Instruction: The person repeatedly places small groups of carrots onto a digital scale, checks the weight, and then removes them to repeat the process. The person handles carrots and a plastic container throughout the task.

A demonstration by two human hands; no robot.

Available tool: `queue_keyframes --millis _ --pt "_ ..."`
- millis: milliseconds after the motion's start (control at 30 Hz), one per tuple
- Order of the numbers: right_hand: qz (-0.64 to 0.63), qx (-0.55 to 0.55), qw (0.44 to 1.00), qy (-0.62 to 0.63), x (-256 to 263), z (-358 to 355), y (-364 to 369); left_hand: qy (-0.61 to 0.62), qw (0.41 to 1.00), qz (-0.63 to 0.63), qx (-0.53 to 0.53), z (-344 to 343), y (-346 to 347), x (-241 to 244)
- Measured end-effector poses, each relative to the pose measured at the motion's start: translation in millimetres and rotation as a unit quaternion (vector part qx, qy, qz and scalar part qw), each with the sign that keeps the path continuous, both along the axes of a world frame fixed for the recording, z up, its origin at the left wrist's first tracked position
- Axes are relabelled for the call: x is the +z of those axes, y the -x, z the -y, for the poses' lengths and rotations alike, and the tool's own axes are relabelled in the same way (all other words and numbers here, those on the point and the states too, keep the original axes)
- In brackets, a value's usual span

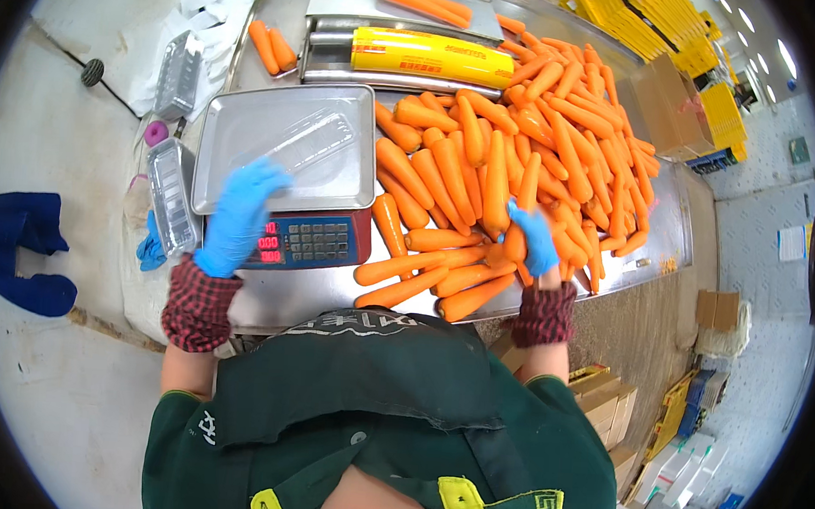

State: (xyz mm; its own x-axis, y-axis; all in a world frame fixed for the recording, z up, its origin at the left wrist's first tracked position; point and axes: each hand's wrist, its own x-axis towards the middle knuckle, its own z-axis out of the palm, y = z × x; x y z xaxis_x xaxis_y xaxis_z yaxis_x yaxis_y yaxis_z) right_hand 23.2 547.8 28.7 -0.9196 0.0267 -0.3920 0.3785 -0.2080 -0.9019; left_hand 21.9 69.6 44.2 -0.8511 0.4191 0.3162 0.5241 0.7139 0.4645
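A weighing scale with a steel pan (238, 125) stands before me, and a clear plastic tray (317, 139) lies on the pan. My left hand (240, 211), in a blue glove, hovers over the pan's near-left part, slightly blurred. Nothing shows in it, and its fingers look loosely extended. To the right, my gloved right hand (536, 240) is at the near side of a large heap of carrots (565, 138), its fingers around a carrot (515, 243). Several loose carrots (402, 287) lie between the scale and that hand.
Behind the scale is a film wrapper with a yellow film roll (432, 55); carrots (424, 5) lie on its plate. Two carrots (272, 47) sit in a tray beside it. Stacked clear trays (174, 194) stand left of the scale. Yellow crates (627, 24) and a cardboard box (667, 109) are beyond the table.
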Motion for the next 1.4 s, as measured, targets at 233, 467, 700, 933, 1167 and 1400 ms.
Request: queue_keyframes --millis 233,467,700,933,1167,1400 --pt "-0.024 0.096 0.991 0.094 6 113 -34 -0.529 0.667 0.519 -0.077 -153 -18 16" --pt "-0.022 0.066 0.997 -0.023 22 136 -3 -0.566 0.699 0.431 0.076 -84 -14 -14" --pt "-0.421 0.186 0.829 -0.318 31 202 85 0.088 0.982 -0.023 0.167 2 28 -2" --pt "-0.501 0.439 0.553 -0.5 16 283 164 0.026 0.988 -0.037 0.15 19 34 -52" --pt "-0.565 0.429 0.608 -0.356 7 260 180 -0.178 0.94 -0.063 0.284 51 -19 -22" --pt "-0.358 0.24 0.859 -0.277 -7 163 183 -0.373 0.821 -0.045 0.43 110 -76 -24"
